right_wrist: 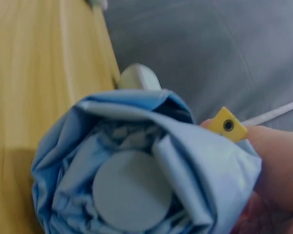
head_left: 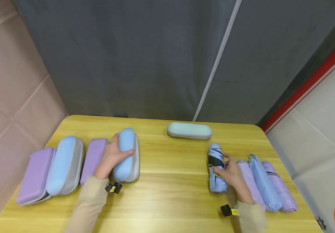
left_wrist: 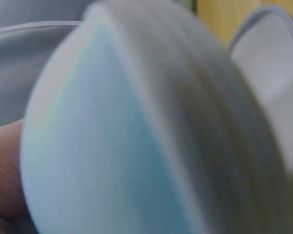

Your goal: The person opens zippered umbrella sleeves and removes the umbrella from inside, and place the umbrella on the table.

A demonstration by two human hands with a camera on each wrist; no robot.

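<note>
My left hand grips a blue hard-shell case at the table's left, its thumb across the blue side. Grey shows along the case's right side. In the left wrist view the blue shell fills the middle, and a pale hollow shell half stands at the right edge. My right hand holds a folded blue umbrella with a black band, thumb on its near side. Its round grey end faces the right wrist camera, near a yellow tab.
Left of the gripped case stand a purple case, a blue case and another purple case. A pale green case lies at the back. At right lie a purple umbrella, a blue umbrella and another purple umbrella.
</note>
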